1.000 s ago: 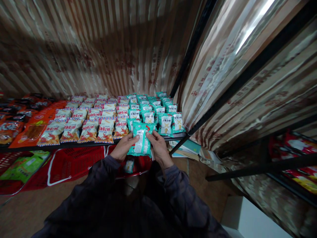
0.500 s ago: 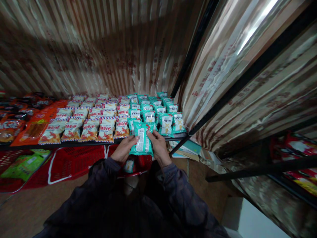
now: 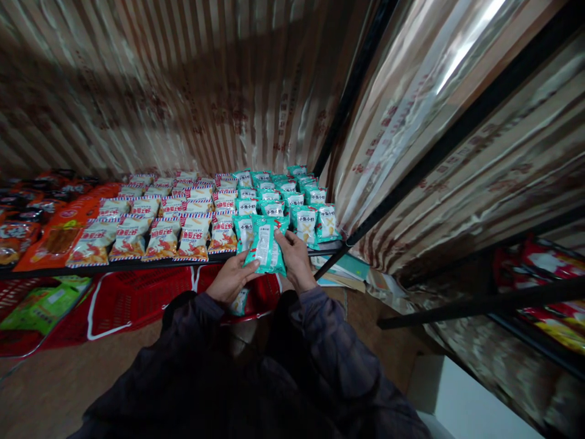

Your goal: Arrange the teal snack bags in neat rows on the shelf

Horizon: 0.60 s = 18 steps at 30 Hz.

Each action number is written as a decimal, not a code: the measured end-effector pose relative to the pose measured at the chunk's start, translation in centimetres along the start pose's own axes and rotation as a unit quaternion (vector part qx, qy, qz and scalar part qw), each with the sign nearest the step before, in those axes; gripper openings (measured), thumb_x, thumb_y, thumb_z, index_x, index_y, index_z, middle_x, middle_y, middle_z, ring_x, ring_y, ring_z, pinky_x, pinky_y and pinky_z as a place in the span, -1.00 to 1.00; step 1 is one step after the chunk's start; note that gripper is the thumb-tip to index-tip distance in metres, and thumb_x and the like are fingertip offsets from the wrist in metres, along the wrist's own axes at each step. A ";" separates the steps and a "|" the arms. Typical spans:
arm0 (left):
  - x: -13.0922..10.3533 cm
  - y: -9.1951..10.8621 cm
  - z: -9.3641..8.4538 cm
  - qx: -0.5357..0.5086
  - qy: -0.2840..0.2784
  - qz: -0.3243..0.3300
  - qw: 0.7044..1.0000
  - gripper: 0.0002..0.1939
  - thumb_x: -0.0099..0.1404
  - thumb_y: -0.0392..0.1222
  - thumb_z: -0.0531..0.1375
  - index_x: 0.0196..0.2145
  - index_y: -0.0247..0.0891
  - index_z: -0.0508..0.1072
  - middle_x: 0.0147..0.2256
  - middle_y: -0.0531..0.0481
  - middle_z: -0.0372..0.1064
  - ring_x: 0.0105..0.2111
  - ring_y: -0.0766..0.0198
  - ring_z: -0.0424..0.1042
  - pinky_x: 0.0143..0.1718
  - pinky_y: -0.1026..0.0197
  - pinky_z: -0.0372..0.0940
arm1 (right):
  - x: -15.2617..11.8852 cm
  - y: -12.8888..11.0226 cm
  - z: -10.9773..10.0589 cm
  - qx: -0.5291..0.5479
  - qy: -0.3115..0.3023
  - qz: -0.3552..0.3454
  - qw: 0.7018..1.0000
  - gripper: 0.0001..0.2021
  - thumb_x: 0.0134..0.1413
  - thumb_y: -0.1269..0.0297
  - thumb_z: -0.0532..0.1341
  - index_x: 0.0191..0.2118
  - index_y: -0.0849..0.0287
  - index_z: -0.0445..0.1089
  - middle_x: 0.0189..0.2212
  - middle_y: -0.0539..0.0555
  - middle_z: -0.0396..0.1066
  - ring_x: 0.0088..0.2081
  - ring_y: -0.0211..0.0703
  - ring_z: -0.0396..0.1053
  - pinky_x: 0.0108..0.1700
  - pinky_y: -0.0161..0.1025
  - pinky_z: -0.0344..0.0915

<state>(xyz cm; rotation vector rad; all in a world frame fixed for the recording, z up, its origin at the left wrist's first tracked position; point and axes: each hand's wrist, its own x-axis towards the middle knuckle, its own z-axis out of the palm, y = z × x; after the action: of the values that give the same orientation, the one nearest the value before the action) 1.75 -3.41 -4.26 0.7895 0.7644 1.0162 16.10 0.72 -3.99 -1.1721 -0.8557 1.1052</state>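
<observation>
Between my hands is a teal snack bag (image 3: pixel 265 245), its white label panel facing up, at the front edge of the shelf. My left hand (image 3: pixel 234 275) grips its lower left corner, fingers closed. On its right side my right hand (image 3: pixel 293 255) is closed round the edge, thumb on top. Just behind lie rows of matching teal snack bags (image 3: pixel 304 223), some hidden by the held one. To their left are rows of white and orange snack bags (image 3: pixel 158 236) with striped edges.
Larger orange bags (image 3: pixel 59 235) lie at the shelf's left end. Red baskets (image 3: pixel 137 299) stand below, one with a green bag (image 3: pixel 43 308). Black metal posts (image 3: pixel 365 231) slant at the right. Papers (image 3: pixel 340 271) and a white box (image 3: pixel 475 396) are on the right side.
The held teal bag has moved slightly up and tilted, toward the rows behind it. My left hand has shifted down to its lower corner; my right hand has risen a little.
</observation>
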 end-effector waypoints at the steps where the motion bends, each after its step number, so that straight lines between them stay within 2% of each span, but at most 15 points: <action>1: 0.0 -0.1 0.0 -0.006 0.003 0.003 1.000 -0.45 -0.10 -0.10 0.43 -0.13 -0.29 0.48 -0.15 -0.13 0.48 -0.07 0.09 0.43 0.04 0.03 0.27 | 0.1 0.0 -0.1 0.003 0.000 0.007 1.000 -0.52 -0.37 -0.12 0.36 -0.40 0.20 0.40 -0.58 -0.05 0.42 -0.49 -0.21 0.32 -0.46 -0.30 0.25; 7: 0.0 -0.6 0.0 -0.014 0.041 0.006 0.999 -0.48 -0.17 -0.10 0.44 -0.21 -0.32 0.49 -0.23 -0.09 0.51 -0.11 0.10 0.45 0.04 0.00 0.27 | 0.5 0.5 -0.3 -0.027 -0.007 -0.032 0.999 -0.54 -0.30 -0.11 0.35 -0.38 0.20 0.39 -0.56 -0.07 0.40 -0.43 -0.21 0.34 -0.39 -0.32 0.28; 9: -0.2 -0.6 0.0 -0.011 0.050 0.008 0.999 -0.45 -0.17 -0.12 0.43 -0.18 -0.32 0.48 -0.22 -0.08 0.50 -0.12 0.11 0.45 0.02 0.01 0.29 | 0.4 0.8 -0.3 -0.026 -0.007 -0.032 0.999 -0.49 -0.28 -0.10 0.34 -0.25 0.21 0.40 -0.48 -0.03 0.44 -0.38 -0.19 0.38 -0.32 -0.29 0.32; 12: -0.3 -0.6 0.0 -0.008 0.066 0.024 0.997 -0.41 -0.14 -0.15 0.42 -0.10 -0.31 0.45 -0.17 -0.08 0.49 -0.12 0.12 0.45 -0.01 0.02 0.31 | 0.1 1.3 -0.4 -0.034 0.002 -0.052 0.998 -0.33 -0.19 -0.08 0.31 0.04 0.21 0.28 -0.20 0.12 0.47 -0.22 -0.14 0.41 -0.16 -0.21 0.34; 15: -0.3 -0.8 0.1 0.000 0.071 0.045 0.996 -0.34 -0.10 -0.16 0.38 0.00 -0.27 0.40 -0.08 -0.07 0.46 -0.07 0.12 0.42 -0.01 0.04 0.31 | -0.7 1.4 -0.7 -0.114 -0.005 -0.139 0.984 -0.33 -0.01 0.00 0.24 0.20 0.15 0.13 0.08 0.22 0.30 -0.02 -0.08 0.35 -0.02 -0.14 0.30; 18: -0.1 -1.1 0.1 0.018 0.085 0.063 0.994 -0.30 -0.05 -0.15 0.35 0.09 -0.21 0.33 -0.03 -0.02 0.43 -0.06 0.13 0.41 -0.03 0.08 0.32 | -1.8 1.2 -0.8 -0.229 -0.008 -0.246 0.942 -0.44 0.12 0.10 0.15 0.22 0.08 0.13 0.20 0.18 0.16 0.15 -0.02 0.20 0.13 -0.03 0.19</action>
<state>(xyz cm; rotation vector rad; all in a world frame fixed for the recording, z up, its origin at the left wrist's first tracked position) 2.28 -3.88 -5.17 0.7977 0.8893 1.1964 16.14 -1.19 -5.28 -1.2257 -1.3790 0.5150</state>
